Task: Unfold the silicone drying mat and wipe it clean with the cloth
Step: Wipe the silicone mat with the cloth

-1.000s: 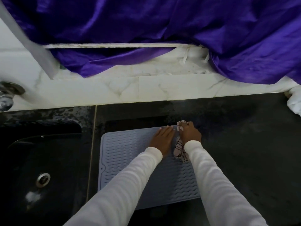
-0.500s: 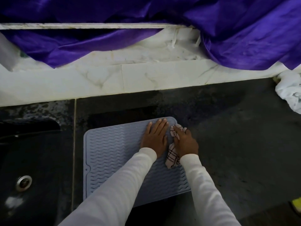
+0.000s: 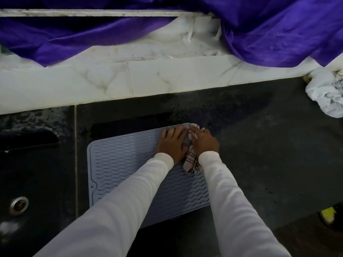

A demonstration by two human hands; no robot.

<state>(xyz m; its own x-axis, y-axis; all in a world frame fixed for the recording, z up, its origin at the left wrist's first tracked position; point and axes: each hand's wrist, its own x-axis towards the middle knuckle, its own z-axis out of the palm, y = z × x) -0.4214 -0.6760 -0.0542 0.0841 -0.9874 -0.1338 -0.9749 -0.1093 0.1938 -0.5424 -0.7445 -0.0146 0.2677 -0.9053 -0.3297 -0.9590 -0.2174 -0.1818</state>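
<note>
two white sleeves (image 3: 130, 206) come in from the near edge of the black counter (image 3: 259, 154), reaching over the grey silicone mat (image 3: 118, 164). the mat's already unfolded, lying flat just right of the sink (image 3: 27, 173), toward the counter's front. the left hand (image 3: 172, 143) is spread flat on the mat near its far right corner, fingers straight, pinning it down and not holding anything. right beside it the right hand (image 3: 204, 141) is curled over the checked cloth (image 3: 192, 162), bunched up and pressed onto that same far right corner, with a tail of cloth trailing back under the wrist.

my guess at what goes wrong: silicone on a wet-looking counter slides, so if the left hand eases off, the mat could skate or the corner could fold back over. also the wavy ridges could hold grime if the cloth only skims the tops.

further back there's a crumpled white rag (image 3: 324, 93) at the far right, a marble ledge (image 3: 167, 78), then purple fabric (image 3: 278, 25).
</note>
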